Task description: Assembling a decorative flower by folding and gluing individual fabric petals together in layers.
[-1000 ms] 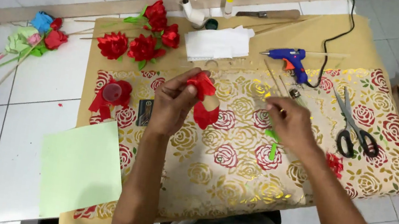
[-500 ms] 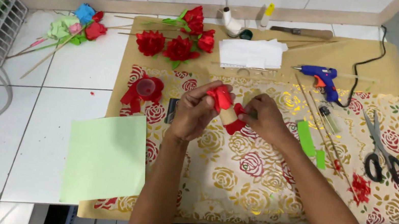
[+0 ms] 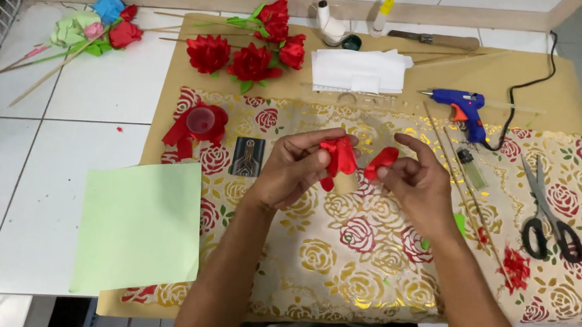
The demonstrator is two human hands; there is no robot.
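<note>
Petals of red paper sit in both hands above the middle of the bench. My left hand [image 3: 294,171] pinches the bigger red petal bunch [image 3: 339,156]. My right hand [image 3: 417,184] pinches a small red petal [image 3: 382,162] just beside it, not quite touching. Under them lies rose-print paper [image 3: 367,271]. A glue gun [image 3: 463,107] rests behind, scissors [image 3: 549,220] to the right, green paper [image 3: 140,226] to the left. I think a hard squeeze could crush or tear the thin petals, and a loose pinch could drop one.
</note>
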